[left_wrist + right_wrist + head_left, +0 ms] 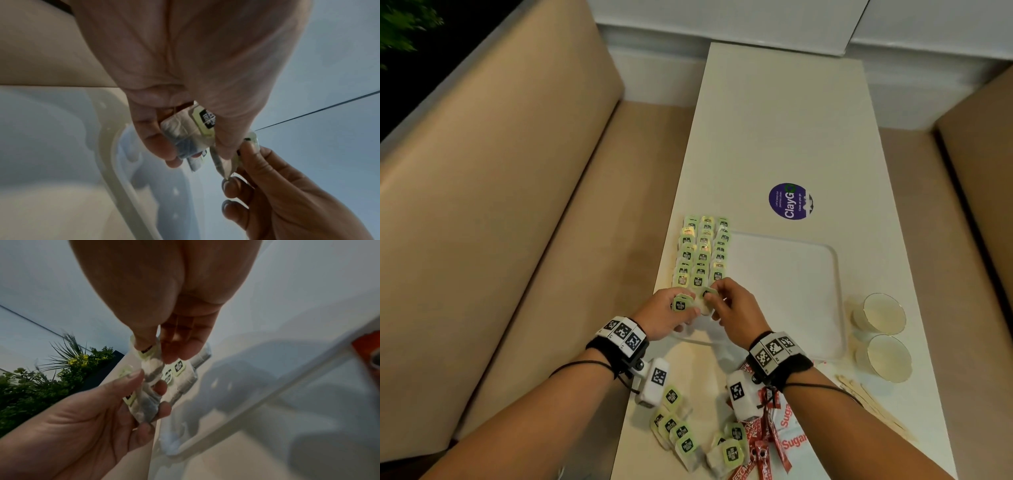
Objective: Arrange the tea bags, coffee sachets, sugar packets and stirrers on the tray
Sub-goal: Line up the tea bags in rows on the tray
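Note:
A white tray (791, 274) lies on the long table, with three rows of green-tagged tea bags (703, 255) along its left side. My left hand (671, 313) holds a small stack of tea bags (185, 138) over the tray's near left corner. My right hand (729, 308) pinches one tea bag (147, 350) by its green tag, drawing it off that stack. More loose tea bags (678, 431) lie near the table's front edge, beside red coffee sachets (763, 442), white sugar packets (791, 435) and wooden stirrers (873, 407).
Two glass cups (883, 313) stand to the right of the tray. A purple round sticker (791, 201) marks the table beyond it. Beige bench seats (500, 205) flank the table on both sides. A white wall runs along the far end.

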`<state>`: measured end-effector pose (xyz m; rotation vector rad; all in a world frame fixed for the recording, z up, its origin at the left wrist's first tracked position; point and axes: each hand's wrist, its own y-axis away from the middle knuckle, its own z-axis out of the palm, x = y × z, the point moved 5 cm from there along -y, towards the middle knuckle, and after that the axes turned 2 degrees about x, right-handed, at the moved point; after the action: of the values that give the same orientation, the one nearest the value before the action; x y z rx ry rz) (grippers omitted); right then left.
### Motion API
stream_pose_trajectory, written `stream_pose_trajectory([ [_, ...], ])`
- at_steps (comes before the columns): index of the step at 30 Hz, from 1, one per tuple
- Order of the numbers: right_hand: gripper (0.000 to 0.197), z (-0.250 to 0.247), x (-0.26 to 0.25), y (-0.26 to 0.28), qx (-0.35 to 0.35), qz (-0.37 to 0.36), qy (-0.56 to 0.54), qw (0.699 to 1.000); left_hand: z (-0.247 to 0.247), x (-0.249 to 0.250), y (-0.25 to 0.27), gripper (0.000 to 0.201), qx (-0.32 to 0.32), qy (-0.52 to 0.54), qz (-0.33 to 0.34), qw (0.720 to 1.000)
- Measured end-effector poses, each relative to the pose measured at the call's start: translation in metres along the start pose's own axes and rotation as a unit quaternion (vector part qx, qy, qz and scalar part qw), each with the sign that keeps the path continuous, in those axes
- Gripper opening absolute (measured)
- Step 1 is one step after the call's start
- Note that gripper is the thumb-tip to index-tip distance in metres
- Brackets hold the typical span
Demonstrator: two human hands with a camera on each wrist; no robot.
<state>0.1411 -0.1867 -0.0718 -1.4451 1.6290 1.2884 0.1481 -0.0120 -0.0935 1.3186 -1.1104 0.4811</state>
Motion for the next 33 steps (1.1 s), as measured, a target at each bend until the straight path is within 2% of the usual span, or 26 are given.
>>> stream_pose_trajectory([
  [3, 0.006, -0.001, 0.004, 0.000, 0.027, 0.014, -0.023, 0.999, 0.008, 0.007, 0.001, 0.011, -0.006, -0.021, 0.015, 1.000],
  [8, 0.019, -0.002, 0.018, 0.001, 0.034, 0.033, 0.042, 0.998, 0.011, 0.012, -0.002, 0.008, 0.006, 0.001, 0.012, 1.000],
  [11, 0.026, -0.004, 0.022, 0.002, 0.036, 0.026, 0.090, 0.995, 0.012, 0.011, -0.005, 0.013, 0.011, 0.009, -0.002, 1.000],
  [14, 0.023, -0.011, 0.027, -0.003, 0.052, 0.036, 0.108, 0.992, 0.012, 0.003, -0.008, 0.033, 0.021, 0.022, -0.034, 0.999],
  [18, 0.020, -0.019, 0.038, -0.014, 0.055, 0.082, 0.170, 0.981, 0.009, 0.004, -0.005, 0.012, 0.032, 0.037, -0.023, 0.999],
  [22, 0.021, -0.017, 0.044, -0.021, 0.043, 0.124, 0.187, 0.973, 0.004, -0.001, -0.005, 0.015, 0.035, 0.029, -0.027, 0.999],
  [26, 0.016, -0.013, 0.039, -0.027, 0.056, 0.132, 0.193, 0.971, -0.002, -0.004, -0.007, 0.013, 0.056, 0.000, -0.025, 0.998],
  [33, 0.018, -0.010, 0.037, -0.029, 0.072, 0.148, 0.196, 0.967, -0.003, -0.001, -0.007, 0.015, 0.089, 0.031, -0.031, 0.995],
])
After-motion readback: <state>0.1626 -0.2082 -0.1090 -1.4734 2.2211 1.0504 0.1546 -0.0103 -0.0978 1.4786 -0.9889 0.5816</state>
